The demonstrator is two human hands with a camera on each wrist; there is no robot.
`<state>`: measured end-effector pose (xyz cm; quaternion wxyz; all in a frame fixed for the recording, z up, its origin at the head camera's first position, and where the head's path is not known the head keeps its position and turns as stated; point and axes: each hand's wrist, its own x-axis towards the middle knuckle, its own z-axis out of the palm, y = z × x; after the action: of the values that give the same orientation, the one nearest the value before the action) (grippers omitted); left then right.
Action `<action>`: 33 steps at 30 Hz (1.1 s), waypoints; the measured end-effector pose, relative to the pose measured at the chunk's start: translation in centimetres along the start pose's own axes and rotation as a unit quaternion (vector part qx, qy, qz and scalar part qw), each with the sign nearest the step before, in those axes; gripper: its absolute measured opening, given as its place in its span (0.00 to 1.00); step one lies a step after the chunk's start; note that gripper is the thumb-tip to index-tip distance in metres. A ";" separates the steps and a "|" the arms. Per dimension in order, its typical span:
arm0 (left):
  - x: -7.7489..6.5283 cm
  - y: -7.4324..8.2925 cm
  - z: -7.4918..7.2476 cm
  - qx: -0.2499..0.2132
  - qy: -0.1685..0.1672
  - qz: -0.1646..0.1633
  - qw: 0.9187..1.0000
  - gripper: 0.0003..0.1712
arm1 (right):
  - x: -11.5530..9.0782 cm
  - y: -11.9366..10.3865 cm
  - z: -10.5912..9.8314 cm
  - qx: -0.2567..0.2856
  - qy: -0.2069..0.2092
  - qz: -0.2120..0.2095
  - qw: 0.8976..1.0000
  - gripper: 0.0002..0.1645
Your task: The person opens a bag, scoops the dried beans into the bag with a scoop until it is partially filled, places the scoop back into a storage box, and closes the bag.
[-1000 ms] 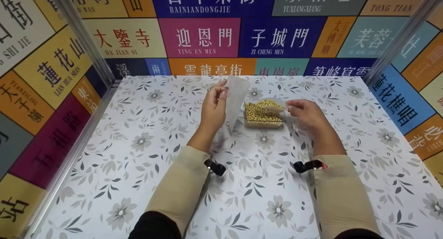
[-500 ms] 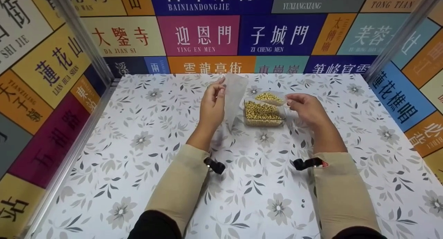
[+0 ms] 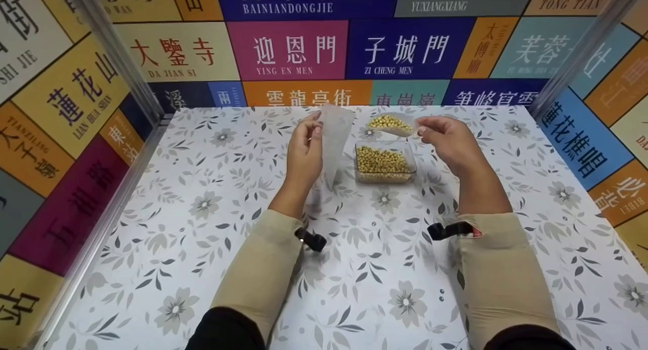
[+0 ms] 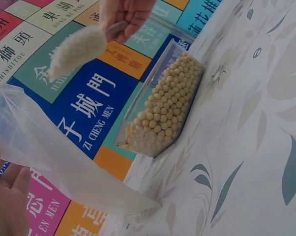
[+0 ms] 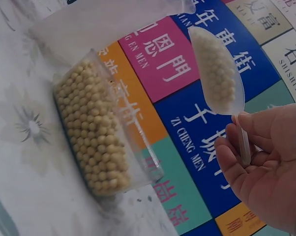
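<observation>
My right hand (image 3: 445,137) pinches the short handle of a translucent scoop (image 5: 219,73) heaped with yellow soybeans. In the head view the scoop hangs above and behind a clear rectangular container (image 3: 385,178), apart from it. Soybeans (image 5: 91,128) fill much of this container, which stands on the table. To its left, my left hand (image 3: 305,150) holds a translucent plastic bag (image 3: 335,142) upright by its upper part, thumb and fingers at its edge. The bag's lower end reaches down near the tabletop in the left wrist view (image 4: 64,162). No beans show inside it.
A table with a white floral cover (image 3: 385,269) lies under everything. Colourful sign panels (image 3: 293,48) with lettering form walls at the back and both sides. Black straps (image 3: 311,238) sit at both sleeve cuffs.
The right hand has lifted the loaded scoop up out of the container, away from the beans. The left hand and bag have shifted only slightly left in the head view.
</observation>
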<state>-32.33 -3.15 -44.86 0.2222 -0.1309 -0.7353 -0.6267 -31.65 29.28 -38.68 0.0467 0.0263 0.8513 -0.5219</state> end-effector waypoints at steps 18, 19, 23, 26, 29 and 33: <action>0.2 0.3 -0.2 -0.009 -0.014 0.000 1.000 0.10 | 0.7 -11.0 0.9 -0.203 -0.025 -0.091 0.975 0.25; 0.2 0.4 -0.2 -0.009 -0.015 0.001 1.000 0.10 | 0.8 -11.4 1.0 -0.217 -0.029 -0.093 0.971 0.25; 0.2 0.6 -0.2 -0.004 -0.023 0.004 1.000 0.11 | 0.9 -12.4 1.1 -0.258 -0.042 -0.097 0.960 0.25; 0.2 0.8 -0.3 0.005 -0.024 0.003 1.000 0.11 | 1.0 -12.8 1.2 -0.280 -0.047 -0.100 0.954 0.25; 0.2 1.0 -0.3 0.012 -0.017 -0.002 1.000 0.12 | 1.0 -13.2 1.2 -0.296 -0.049 -0.109 0.948 0.25; 0.2 1.1 -0.5 0.011 -0.006 -0.004 1.000 0.11 | 0.9 -13.5 1.4 -0.306 -0.048 -0.124 0.943 0.25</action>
<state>-31.96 -3.42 -43.76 0.2162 -0.1295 -0.7438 -0.6190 -33.74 21.95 -27.44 0.0278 -0.1204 0.9632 -0.2386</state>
